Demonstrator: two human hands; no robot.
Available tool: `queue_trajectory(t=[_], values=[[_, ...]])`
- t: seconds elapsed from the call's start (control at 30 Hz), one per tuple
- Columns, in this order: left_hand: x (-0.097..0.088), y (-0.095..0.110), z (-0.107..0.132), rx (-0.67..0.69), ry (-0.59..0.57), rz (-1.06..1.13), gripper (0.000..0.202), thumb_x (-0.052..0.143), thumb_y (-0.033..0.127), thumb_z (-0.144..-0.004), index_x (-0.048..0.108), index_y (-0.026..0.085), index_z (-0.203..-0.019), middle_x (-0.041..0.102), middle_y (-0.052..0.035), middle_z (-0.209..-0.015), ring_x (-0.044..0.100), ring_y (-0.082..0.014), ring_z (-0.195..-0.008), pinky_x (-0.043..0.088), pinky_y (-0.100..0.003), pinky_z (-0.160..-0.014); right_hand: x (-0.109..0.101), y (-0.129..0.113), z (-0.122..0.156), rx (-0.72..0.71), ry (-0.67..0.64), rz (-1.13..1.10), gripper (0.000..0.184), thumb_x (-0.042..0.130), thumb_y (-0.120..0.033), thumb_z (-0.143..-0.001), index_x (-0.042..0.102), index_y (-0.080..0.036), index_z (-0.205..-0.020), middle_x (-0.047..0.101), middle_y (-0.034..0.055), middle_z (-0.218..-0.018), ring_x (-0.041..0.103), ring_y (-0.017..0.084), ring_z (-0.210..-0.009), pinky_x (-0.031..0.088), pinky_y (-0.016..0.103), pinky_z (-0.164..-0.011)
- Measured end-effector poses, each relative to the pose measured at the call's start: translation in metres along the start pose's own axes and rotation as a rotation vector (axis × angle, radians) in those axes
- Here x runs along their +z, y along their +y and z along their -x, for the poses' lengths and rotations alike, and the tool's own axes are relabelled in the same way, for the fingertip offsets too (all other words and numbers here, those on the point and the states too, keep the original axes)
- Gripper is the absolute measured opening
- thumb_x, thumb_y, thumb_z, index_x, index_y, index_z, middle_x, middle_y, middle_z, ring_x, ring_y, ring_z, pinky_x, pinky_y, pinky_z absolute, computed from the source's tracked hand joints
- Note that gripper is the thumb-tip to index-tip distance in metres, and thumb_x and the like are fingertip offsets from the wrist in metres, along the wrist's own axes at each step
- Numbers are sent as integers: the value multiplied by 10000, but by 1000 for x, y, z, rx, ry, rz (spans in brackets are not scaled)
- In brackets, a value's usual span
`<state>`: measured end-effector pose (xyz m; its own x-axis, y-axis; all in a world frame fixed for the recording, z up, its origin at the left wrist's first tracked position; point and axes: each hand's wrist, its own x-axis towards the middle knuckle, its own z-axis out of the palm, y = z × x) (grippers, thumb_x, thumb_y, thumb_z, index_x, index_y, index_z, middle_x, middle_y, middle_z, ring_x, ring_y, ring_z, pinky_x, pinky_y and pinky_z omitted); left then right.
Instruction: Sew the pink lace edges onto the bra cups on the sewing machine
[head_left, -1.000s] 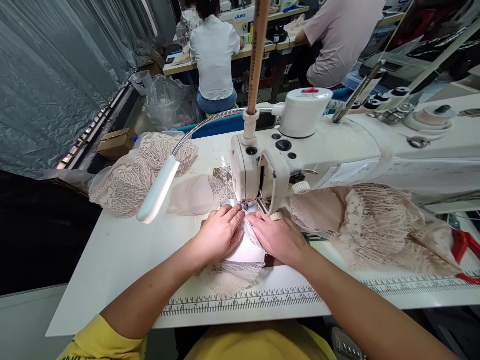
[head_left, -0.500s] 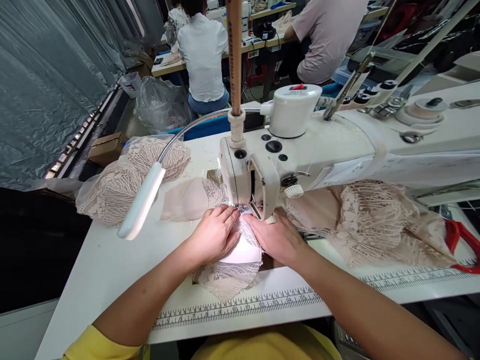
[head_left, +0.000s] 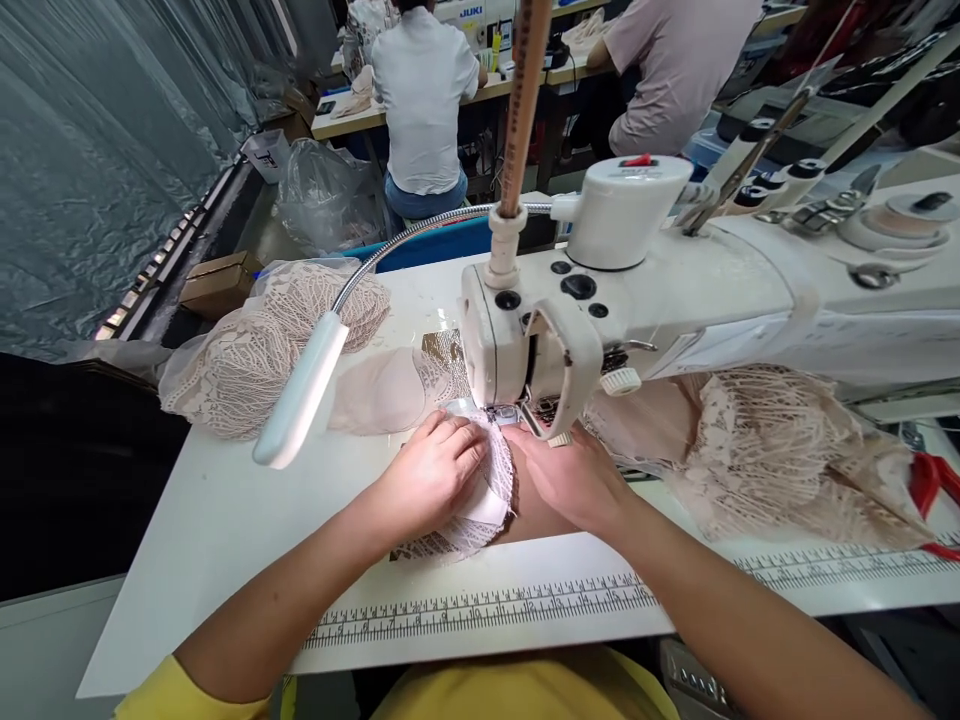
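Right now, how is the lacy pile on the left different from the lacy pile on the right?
The left lace pile is wrapped in clear plastic; the right lace pile lies bare. The left one sits out in the open beside the lamp; the right one is tucked under the sewing machine arm. The left looks rounded, the right spread out. Both are beige lace on the white table.

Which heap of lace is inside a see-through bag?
The beige lace heap on the left, behind the white lamp. Clear plastic wraps it; the beige lace heap on the right, under the white sewing machine arm, lies bare.
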<state>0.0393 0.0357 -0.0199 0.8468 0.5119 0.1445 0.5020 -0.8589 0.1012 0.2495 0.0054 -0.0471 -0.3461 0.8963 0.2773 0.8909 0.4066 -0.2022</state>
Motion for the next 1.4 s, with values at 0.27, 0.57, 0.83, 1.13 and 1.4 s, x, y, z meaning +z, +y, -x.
queue_trajectory(t=[0.27,0.57,0.83,1.13,1.4], values=[[10,1,0,-13,52,105,256,429,208,-926,577,135,-1122,625,-134,-1019,563,-246,-990,409,-475,-949,-6,-5,-1,-92,-35,-125,339,412,-71,-855,692,-203,-993,638,47,-874,524,174,-789,380,284,-694],[7,-13,3,16,55,104,289,444,151,-889,575,126,-1146,621,-133,-1100,562,-240,-1024,379,-478,-1009,-9,-8,-4,-65,-120,-134,350,411,-39,-840,683,-180,-1007,615,50,-886,489,153,-730,377,266,-653],[4,-21,2,-28,39,42,327,444,110,-867,591,132,-1158,635,-130,-1093,563,-257,-1059,348,-508,-1048,-2,-4,-3,-48,-127,-87,391,394,-66,-867,646,-174,-1146,633,84,-938,542,178,-806,438,294,-747],[8,-6,-1,20,-22,58,406,483,110,-828,550,131,-1228,591,-157,-1174,530,-288,-1087,367,-520,-1017,4,-1,-3,15,-89,-7,378,387,-79,-869,652,-180,-1118,665,100,-940,570,230,-935,447,333,-804],[15,-7,4,12,6,73,412,497,149,-839,553,130,-1247,553,-135,-1318,481,-302,-1185,328,-520,-1067,-2,-6,-5,-42,-131,-64,342,419,-102,-870,671,-193,-1083,661,72,-995,562,196,-866,435,311,-765]])
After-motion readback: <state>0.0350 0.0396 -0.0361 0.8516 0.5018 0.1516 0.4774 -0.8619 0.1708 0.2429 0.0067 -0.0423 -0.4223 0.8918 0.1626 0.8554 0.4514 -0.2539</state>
